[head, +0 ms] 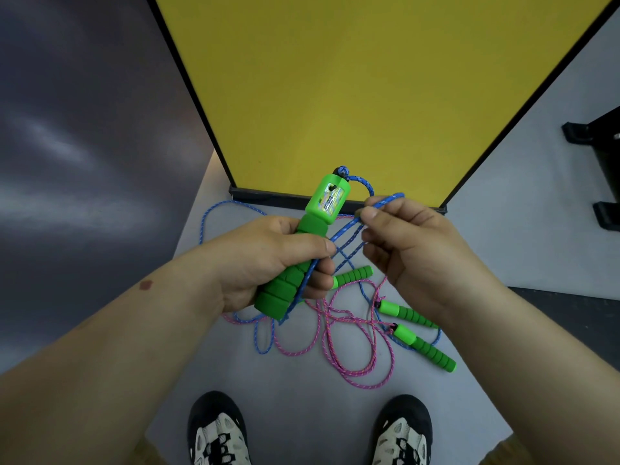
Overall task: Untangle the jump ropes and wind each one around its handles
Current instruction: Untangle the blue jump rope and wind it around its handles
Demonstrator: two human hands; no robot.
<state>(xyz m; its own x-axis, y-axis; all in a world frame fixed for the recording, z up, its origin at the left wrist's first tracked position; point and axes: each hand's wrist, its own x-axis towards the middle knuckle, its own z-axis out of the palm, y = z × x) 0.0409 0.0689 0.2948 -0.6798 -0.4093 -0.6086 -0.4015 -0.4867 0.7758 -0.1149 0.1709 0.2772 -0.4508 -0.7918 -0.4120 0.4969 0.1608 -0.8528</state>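
Note:
My left hand (268,260) grips a green foam handle (302,250) with a counter window near its top, held upright and tilted. A blue rope (349,226) leaves the handle's top, and a strand is pinned along the handle under my left fingers. My right hand (412,250) pinches a loop of that blue rope beside the handle. On the floor below lie a pink rope (352,364) and more blue rope in tangled loops. Three other green handles (354,275) (406,312) (426,349) rest among them.
A yellow board (352,78) with a black frame stands upright just beyond the ropes. The floor (302,397) is grey. My two shoes (218,431) (399,431) are at the bottom. Black brackets (597,162) sit at the right edge.

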